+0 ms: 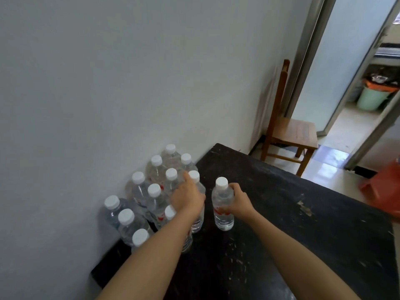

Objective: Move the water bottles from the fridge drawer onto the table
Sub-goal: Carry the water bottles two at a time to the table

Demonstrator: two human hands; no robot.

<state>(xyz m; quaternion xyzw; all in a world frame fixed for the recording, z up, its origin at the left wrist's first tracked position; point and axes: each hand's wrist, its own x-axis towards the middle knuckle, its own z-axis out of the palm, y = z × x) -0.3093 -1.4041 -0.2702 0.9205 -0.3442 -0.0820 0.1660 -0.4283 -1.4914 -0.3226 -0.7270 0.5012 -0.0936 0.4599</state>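
Standing by the black scuffed table (303, 224), I see both hands down on bottles at once. The left hand (187, 199) has its fingers wrapped over the shoulder of a clear plastic water bottle w/ a white cap, the left bottle (199, 219). The right hand (239, 202) is curled round the side of a matching one, the right bottle (223, 206), w/ the thumb up near its neck. Both bottles stand upright and their bases look to be on the tabletop, though I can't tell if either hand has begun to let go.

Just outside the left grip, toward the wall, sits the cluster of bottles (138, 191), approx. ten, all upright and packed close. The left bottle touches that cluster's edge. The right bottle stands a little apart, between the two hands.

Progress, as I judge it: well along. Roughly a dozen bottles are on the table incl. these two. What's left here is to release both. The fridge drawer isn't in view, so I can't say how many remain there.

Beyond the right hand, past the table's far end, there's a wooden chair (290, 131) and, thru the doorway, a pale green bin (371, 100).
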